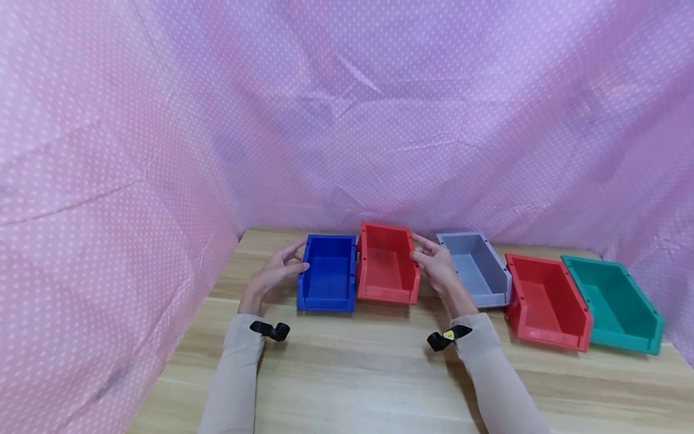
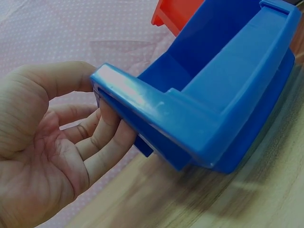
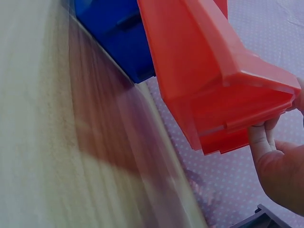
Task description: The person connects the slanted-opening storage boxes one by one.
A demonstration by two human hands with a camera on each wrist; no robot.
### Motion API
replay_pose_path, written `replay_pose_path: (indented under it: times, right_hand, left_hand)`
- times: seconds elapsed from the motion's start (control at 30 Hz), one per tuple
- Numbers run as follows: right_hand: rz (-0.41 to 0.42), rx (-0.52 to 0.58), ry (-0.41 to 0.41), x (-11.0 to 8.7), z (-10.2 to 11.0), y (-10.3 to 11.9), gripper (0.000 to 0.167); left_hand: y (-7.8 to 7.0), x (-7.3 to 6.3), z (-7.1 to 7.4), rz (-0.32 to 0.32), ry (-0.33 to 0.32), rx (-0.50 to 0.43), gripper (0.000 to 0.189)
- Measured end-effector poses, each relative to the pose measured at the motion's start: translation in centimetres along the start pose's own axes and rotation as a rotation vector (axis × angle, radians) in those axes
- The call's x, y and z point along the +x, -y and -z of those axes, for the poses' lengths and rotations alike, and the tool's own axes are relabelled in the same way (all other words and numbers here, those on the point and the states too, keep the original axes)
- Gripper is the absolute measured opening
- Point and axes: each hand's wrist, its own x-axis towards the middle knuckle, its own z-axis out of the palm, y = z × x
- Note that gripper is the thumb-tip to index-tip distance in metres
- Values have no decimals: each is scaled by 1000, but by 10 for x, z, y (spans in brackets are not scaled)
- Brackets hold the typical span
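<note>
My left hand (image 1: 275,271) grips the left rim of a blue plastic bin (image 1: 328,274). In the left wrist view, the thumb of that left hand (image 2: 52,152) lies on top of the blue bin's edge (image 2: 190,126), with fingers curled under it. Just right of it, a red plastic bin (image 1: 386,262) is held by my right hand (image 1: 438,265) at its right rim. The right wrist view shows this red bin (image 3: 190,61) raised off the tabletop, the fingers of the right hand (image 3: 280,166) under its side lip. Both bins appear to hold nothing.
To the right stand a grey bin (image 1: 477,268), a second red bin (image 1: 547,301) and a green bin (image 1: 612,304), side by side at a slant. The wooden table (image 1: 352,374) ends against a pink dotted cloth (image 1: 336,150) at the back.
</note>
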Motion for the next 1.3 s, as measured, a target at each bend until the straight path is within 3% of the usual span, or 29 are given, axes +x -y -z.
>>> replay_pose_path:
  times: [0.3, 0.57, 0.97, 1.3]
  right_hand:
    - [-11, -73, -10, 4, -3, 14, 57]
    - [-58, -46, -16, 3, -2, 20, 57]
    - [-44, -40, 1, -1, -8, 21, 58]
    - [4, -154, 111, -2, -3, 24, 62]
  left_hand:
    - [0, 1, 2, 8, 2, 4, 71]
    - [-2, 5, 2, 17, 9, 6, 71]
    - [0, 3, 4, 17, 22, -17, 70]
    - [-1, 3, 4, 19, 18, -16, 71]
